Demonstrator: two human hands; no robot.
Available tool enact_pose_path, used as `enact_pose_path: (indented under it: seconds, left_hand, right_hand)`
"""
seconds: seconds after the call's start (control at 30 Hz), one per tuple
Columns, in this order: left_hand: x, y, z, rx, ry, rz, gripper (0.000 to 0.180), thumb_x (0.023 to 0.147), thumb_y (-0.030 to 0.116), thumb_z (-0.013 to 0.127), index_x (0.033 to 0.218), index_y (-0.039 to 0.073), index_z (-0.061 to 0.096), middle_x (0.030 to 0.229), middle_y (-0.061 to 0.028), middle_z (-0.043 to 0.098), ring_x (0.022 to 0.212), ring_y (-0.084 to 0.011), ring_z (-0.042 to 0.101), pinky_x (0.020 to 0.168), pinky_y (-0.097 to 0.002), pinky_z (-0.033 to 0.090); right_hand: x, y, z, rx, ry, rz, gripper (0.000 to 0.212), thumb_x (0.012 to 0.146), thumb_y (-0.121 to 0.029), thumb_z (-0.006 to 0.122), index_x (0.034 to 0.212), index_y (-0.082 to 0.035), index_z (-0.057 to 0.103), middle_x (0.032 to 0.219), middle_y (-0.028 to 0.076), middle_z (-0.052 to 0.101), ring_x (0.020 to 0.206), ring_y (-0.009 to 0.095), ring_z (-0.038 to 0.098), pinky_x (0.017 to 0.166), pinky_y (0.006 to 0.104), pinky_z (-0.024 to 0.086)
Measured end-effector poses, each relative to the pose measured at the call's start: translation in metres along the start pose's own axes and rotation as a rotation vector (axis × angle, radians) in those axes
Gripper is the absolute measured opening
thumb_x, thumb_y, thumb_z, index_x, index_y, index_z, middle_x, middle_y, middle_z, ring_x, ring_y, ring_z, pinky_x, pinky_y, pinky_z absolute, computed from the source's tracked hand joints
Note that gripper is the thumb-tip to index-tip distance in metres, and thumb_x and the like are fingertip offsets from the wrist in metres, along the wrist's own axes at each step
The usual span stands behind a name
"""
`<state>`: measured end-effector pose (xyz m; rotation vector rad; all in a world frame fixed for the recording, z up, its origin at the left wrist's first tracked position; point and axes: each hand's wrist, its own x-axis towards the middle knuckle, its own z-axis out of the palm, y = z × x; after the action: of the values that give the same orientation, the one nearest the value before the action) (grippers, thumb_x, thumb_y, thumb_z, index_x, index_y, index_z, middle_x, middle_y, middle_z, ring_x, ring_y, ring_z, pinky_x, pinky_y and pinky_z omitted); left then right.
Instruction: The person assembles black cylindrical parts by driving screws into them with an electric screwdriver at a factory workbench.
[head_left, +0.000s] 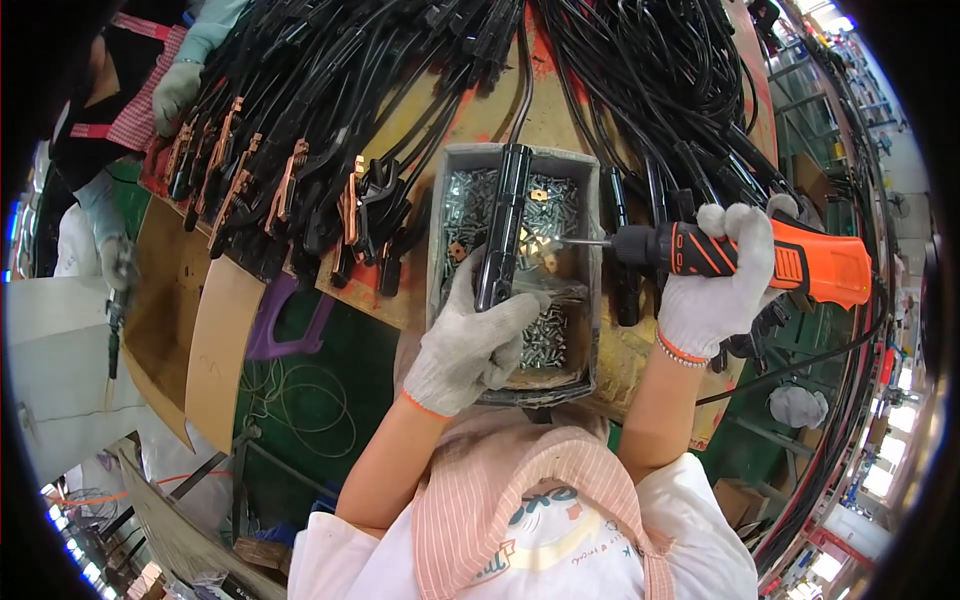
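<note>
One tube point(507, 215) | glossy black | slender, straight, cylindrical | slightly slanted

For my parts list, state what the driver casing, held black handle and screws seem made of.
Driver casing: probably plastic, satin; moulded ribs suggest it.
Handle: likely glossy plastic, judging by bright streaks; coated metal possible.
Screws: shiny metal, by their silvery glints; which metal is unclear.

cables point(650, 50) cut off at top; screws point(545, 342) partly hidden behind black tube point(507, 222)

Printed lettering point(541, 506) on white shirt point(600, 573)
</note>
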<state>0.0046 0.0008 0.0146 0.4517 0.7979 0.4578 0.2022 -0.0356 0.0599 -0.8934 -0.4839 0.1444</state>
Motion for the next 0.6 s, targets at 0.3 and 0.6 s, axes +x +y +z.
enact_pose_path:
  seconds: [0.3, 0.6]
  left_hand:
    - [0.002, 0.000, -0.002, 0.018, -0.016, -0.006, 0.081, 0.084, 0.010, 0.072, 0.148, 0.005, 0.024, 0.074, 0.0010, 0.053, 0.044, -0.0059, 0.044, 0.034, -0.0220, 0.030]
    - [0.005, -0.006, 0.020, 0.135, 0.176, 0.054, 0.090, 0.084, 0.009, 0.068, 0.153, 0.007, 0.009, 0.076, -0.0033, 0.057, 0.044, -0.0107, 0.049, 0.034, -0.0260, 0.038]
  right_hand:
    - [0.005, -0.005, -0.006, 0.130, -0.066, 0.119, 0.027, 0.092, -0.011, 0.062, 0.117, -0.006, 0.053, 0.075, 0.000, 0.047, 0.069, 0.011, 0.044, 0.065, 0.0272, 0.042]
    - [-0.011, -0.019, 0.001, 0.319, -0.124, 0.150, 0.034, 0.094, -0.005, 0.056, 0.126, -0.009, 0.044, 0.070, -0.003, 0.032, 0.062, 0.009, 0.030, 0.061, 0.0252, 0.034]
